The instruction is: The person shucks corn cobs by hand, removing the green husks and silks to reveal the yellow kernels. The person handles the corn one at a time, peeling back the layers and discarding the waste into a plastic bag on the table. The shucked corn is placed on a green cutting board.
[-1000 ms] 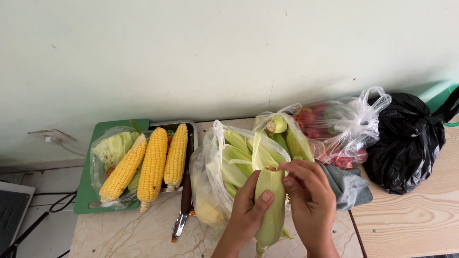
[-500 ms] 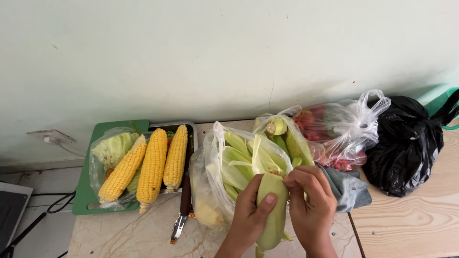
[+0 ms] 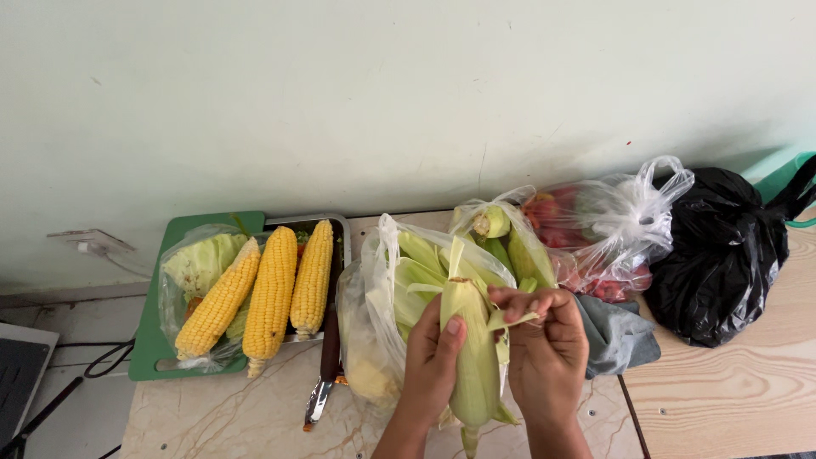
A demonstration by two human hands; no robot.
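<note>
My left hand wraps around an unhusked ear of corn, held upright over the counter. My right hand pinches a pale green husk leaf near the top of that ear, peeled a little away from it. Just behind the ear stands a clear plastic bag stuffed with green husks. A second clear bag behind it holds more unhusked corn.
Three husked yellow cobs lie on a metal tray over a green cutting board at the left. A knife lies beside the tray. A bag of red produce, a grey cloth and a black bag sit right.
My right hand has taken hold of a husk leaf at the top of the ear and pulled it slightly outward. The left hand keeps its grip on the ear.
</note>
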